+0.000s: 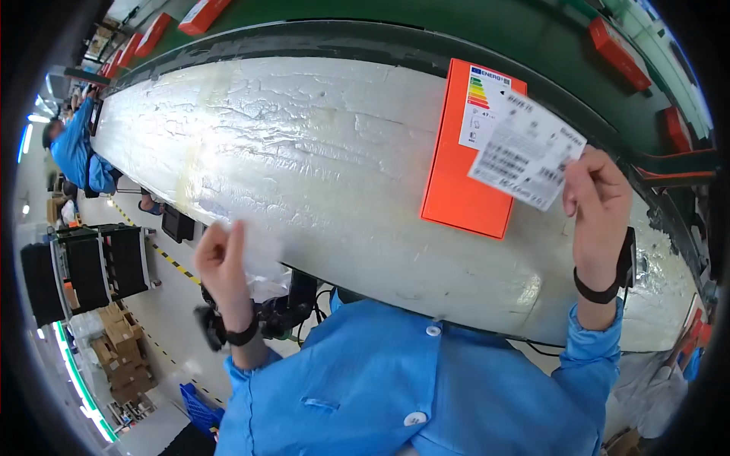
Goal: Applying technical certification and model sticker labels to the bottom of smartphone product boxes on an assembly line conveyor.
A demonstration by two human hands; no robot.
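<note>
My right hand point(597, 190) pinches a white printed label point(526, 152) by its right edge, thumb against fingers. The label is tilted and overlaps the right part of an orange box point(465, 186); whether it touches the box I cannot tell. That flat box lies on the worktable and carries a colour-banded energy sticker point(481, 99) near its far end. My left hand point(222, 262) is off the table's near edge at the left, its fingers curled closed. A faint translucent blur shows beside those fingers, too smeared to name.
The long worktable point(327, 159) has a wrinkled film cover. Beyond it runs a green conveyor point(365, 30) carrying more orange boxes point(620, 53). A person in blue point(72, 148) is at the far left end. A black-panelled rack point(84, 270) and stacked cartons point(122, 353) stand on the left floor.
</note>
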